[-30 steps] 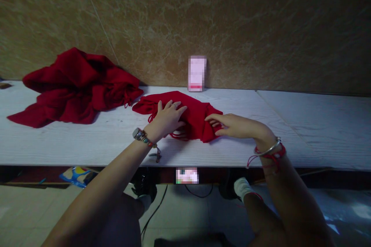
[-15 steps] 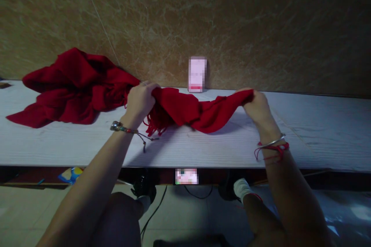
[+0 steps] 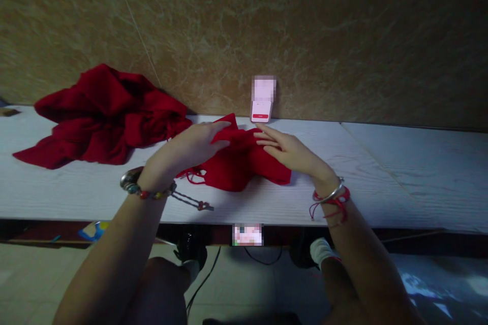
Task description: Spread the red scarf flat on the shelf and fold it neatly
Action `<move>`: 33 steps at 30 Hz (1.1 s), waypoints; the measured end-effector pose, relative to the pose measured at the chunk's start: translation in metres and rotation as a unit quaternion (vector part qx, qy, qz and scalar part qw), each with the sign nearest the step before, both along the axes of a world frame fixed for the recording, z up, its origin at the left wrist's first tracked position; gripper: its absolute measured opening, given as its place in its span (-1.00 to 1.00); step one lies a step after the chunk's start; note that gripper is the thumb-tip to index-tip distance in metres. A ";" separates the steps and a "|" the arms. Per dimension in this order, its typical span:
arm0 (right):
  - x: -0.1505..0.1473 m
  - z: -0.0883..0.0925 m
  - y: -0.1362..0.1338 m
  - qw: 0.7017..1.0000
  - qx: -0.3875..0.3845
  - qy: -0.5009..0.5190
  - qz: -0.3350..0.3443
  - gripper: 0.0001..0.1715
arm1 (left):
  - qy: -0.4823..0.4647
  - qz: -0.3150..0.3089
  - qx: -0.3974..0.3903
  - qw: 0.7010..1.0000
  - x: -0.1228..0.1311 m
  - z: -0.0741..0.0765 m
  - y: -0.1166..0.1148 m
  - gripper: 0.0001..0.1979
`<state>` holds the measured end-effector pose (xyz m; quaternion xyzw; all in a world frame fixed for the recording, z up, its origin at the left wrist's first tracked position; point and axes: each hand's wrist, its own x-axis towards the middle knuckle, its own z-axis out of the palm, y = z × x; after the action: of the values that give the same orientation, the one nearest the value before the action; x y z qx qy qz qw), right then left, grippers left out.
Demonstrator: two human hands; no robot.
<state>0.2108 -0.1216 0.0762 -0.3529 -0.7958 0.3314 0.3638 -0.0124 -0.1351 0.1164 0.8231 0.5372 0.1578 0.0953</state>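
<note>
The long white wood-grain table (image 3: 400,172) runs along a brown marbled wall, with a seam between two of its boards on the right part. On its left part lies a loose heap of dark red cloth (image 3: 102,117), and just beside that, at the middle, a smaller bunched red scarf with fringe (image 3: 236,167). At the back edge a small pink-and-white phone-like slab (image 3: 262,104) stands leaning against the wall, and a small dark object (image 3: 8,111), too dim to tell, lies at the far left.

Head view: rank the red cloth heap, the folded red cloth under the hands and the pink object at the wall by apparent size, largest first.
1. red cloth heap
2. folded red cloth, nearer yet clearly smaller
3. pink object, smallest, though it stands farthest back
</note>
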 end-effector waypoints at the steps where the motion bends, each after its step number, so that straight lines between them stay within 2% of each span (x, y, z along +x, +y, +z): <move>1: -0.002 -0.001 0.000 1.000 -0.004 -0.016 0.010 -0.32 | -0.023 0.003 -0.028 0.999 0.008 -0.002 0.000 -0.51; 3: -0.002 -0.002 0.001 0.999 -0.001 -0.041 -0.006 -0.31 | -0.063 -0.007 -0.030 0.998 0.022 -0.012 0.002 -0.49; 6: 0.010 0.001 0.005 0.991 0.016 -0.086 -0.101 -0.36 | -0.029 -0.006 0.010 0.999 0.040 -0.035 0.006 -0.46; 9: 0.028 0.004 0.009 0.966 0.068 -0.173 -0.180 -0.41 | 0.011 -0.014 -0.004 1.000 0.050 -0.046 0.008 -0.66; 11: 0.039 0.002 0.011 0.952 0.086 -0.233 -0.178 -0.41 | -0.003 -0.011 0.003 1.000 0.049 -0.040 0.009 -0.79; 13: 0.046 -0.003 0.012 0.944 0.076 -0.271 -0.174 -0.48 | -0.039 0.024 0.035 0.998 0.040 -0.026 0.011 -0.80; 16: 0.045 -0.012 0.013 0.939 0.052 -0.286 -0.185 -0.66 | -0.105 0.130 0.095 0.981 0.013 -0.002 0.016 -0.78; 19: 0.038 -0.022 0.014 0.960 0.022 -0.254 -0.113 -0.55 | -0.199 0.215 0.159 0.943 -0.020 0.011 0.020 -0.72; 21: 0.032 -0.028 0.015 0.972 0.006 -0.231 -0.048 -0.36 | -0.202 0.274 0.186 0.922 -0.040 0.012 0.022 -0.68; 23: 0.025 -0.032 0.016 0.976 -0.002 -0.216 -0.025 -0.26 | -0.147 0.332 0.173 0.915 -0.059 0.007 0.024 -0.66; 26: 0.013 -0.036 0.018 0.980 0.005 -0.192 -0.047 -0.27 | -0.035 0.377 0.071 0.923 -0.078 -0.005 0.029 -0.64; 29: -0.001 -0.037 0.018 0.981 0.013 -0.176 -0.073 -0.39 | 0.043 0.376 -0.001 0.926 -0.083 -0.016 0.033 -0.63; 33: -0.012 -0.040 0.021 0.965 0.033 -0.212 -0.149 -0.76 | 0.058 0.358 0.004 0.932 -0.072 -0.019 0.034 -0.62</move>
<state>0.1986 -0.1010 0.0362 -0.5178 -0.8033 0.1647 0.2439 -0.0847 -0.1006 0.0969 0.5840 0.8004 0.1356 -0.0018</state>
